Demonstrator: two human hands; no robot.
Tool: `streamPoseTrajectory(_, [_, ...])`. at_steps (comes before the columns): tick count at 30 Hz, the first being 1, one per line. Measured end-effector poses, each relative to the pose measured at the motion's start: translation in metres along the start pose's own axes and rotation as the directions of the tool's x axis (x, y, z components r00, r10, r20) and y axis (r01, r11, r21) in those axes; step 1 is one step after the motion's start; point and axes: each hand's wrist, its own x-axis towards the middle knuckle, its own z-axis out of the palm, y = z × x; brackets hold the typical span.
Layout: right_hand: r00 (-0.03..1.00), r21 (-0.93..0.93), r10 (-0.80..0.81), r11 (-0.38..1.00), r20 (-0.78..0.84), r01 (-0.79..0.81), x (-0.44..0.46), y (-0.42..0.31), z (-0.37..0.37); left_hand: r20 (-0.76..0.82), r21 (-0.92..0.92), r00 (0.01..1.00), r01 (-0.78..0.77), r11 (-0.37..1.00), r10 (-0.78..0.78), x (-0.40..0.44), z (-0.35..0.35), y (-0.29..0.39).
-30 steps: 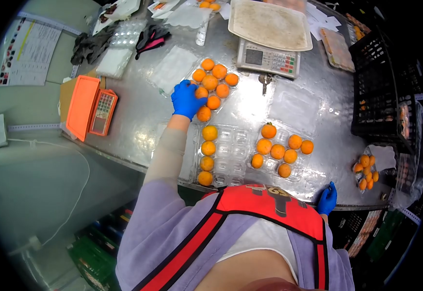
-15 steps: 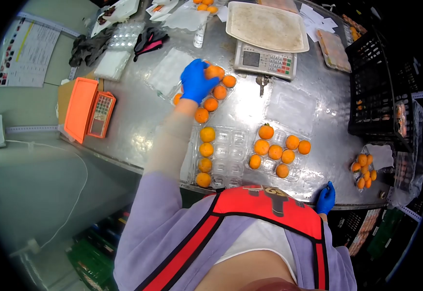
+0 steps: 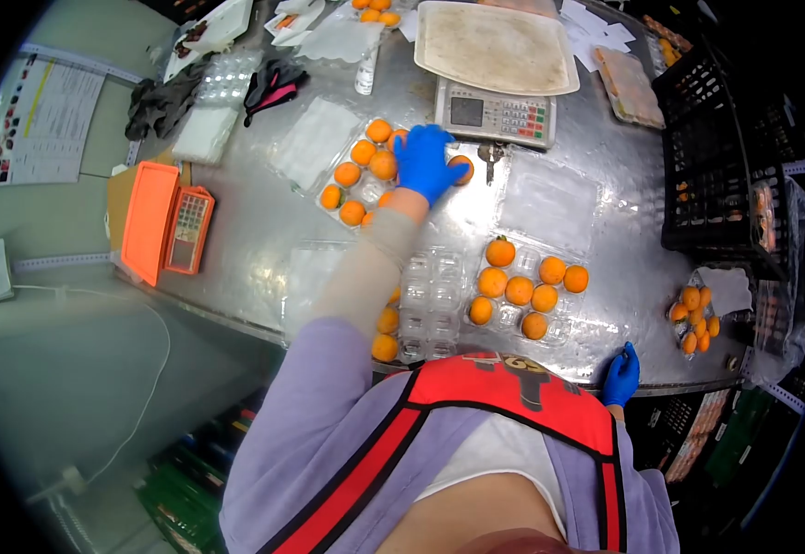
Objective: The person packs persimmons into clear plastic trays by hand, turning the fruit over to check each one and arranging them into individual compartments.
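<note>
Blue glove covers the left hand (image 3: 427, 166), which reaches over the right side of the upper clear tray (image 3: 368, 191) of orange fruit. Its digits are spread, and 1 orange fruit (image 3: 462, 170) shows at its right side, against the glove. What lies under the palm is hidden, so I cannot tell whether the grip is clamped on that fruit or only touching it. Other fruits sit in the tray's cups to the left of the glove and partly beneath it.

Near the edge of the metal worktop (image 3: 638, 277), the right hand (image 3: 621, 374), also in blue, is well apart from the fruit; whether its grip is together or apart, I cannot tell.

Closer to the body are 2 more trays. The forearm partly covers the middle tray (image 3: 430, 300), where 3 fruits show along the left side. The right-hand tray (image 3: 509, 319) carries 8 fruits. Beyond the hand stands a scale (image 3: 502, 111) with a pale platter (image 3: 498, 48), and a bunch of keys (image 3: 490, 159) lies just below it.
</note>
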Motion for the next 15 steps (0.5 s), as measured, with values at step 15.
streamPoseTrajectory(15, [1.0, 0.011, -0.024, 1.0, -0.016, 0.024, -0.002, 0.004, 0.003, 0.095, 0.031, 0.949, 0.299, 0.954, -0.3, 0.016, -0.069, -0.05])
